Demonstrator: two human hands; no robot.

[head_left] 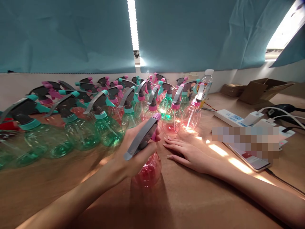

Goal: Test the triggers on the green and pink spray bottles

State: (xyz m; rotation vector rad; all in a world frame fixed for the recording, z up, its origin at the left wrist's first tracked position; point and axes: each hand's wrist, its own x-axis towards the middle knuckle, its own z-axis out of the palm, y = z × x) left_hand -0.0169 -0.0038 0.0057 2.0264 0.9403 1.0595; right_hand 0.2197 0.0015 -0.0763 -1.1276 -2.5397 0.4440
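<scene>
My left hand (pixel 135 149) is wrapped round the neck of a pink spray bottle (pixel 149 173), just under its grey and pink trigger head. The bottle stands upright at the middle of the table, and its neck is hidden by my fingers. Flat on the table to its right lies my right hand (pixel 188 152), fingers stretched out and nothing in it. Close behind are more spray bottles, among them a pink one (pixel 172 119) and a green one (pixel 108 128), each with a trigger head fitted.
Several green and pink spray bottles fill the table's left and back. At right lie a white power strip (pixel 233 118) with plugs and cables, and a phone (pixel 252 159). A clear water bottle (pixel 207 82) and an open cardboard box (pixel 259 90) stand by the wall.
</scene>
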